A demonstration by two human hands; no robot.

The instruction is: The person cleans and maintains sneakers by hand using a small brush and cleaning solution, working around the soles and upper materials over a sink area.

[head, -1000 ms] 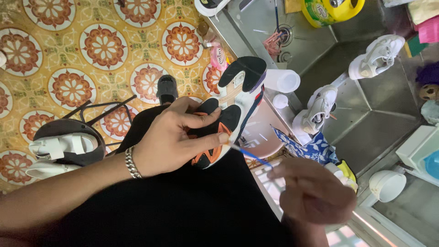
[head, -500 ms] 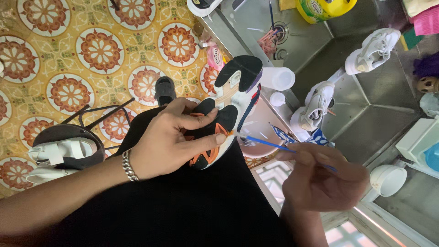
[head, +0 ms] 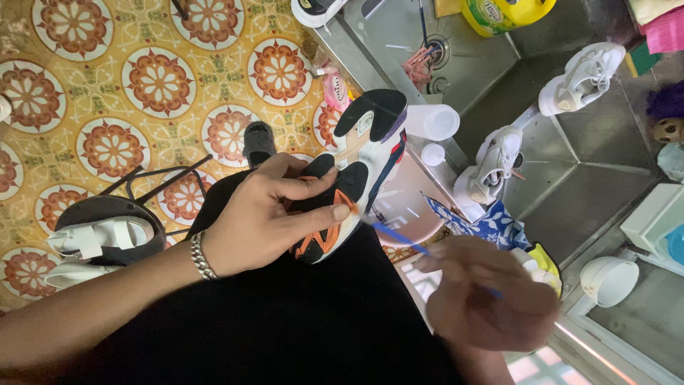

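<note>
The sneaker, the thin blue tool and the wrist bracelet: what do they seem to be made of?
Sneaker: apparently leather or synthetic panels in black, white and orange, smooth with a matte look. Blue tool: probably plastic, thin and uniformly coloured; blurred. Bracelet: looks like metal, silvery chain links catching light.

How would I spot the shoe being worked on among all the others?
Start at the black lap in the middle. The sneaker lies there under the left hand. Unlike the plain white shoes by the metal sink, it is white, black and orange.
</note>
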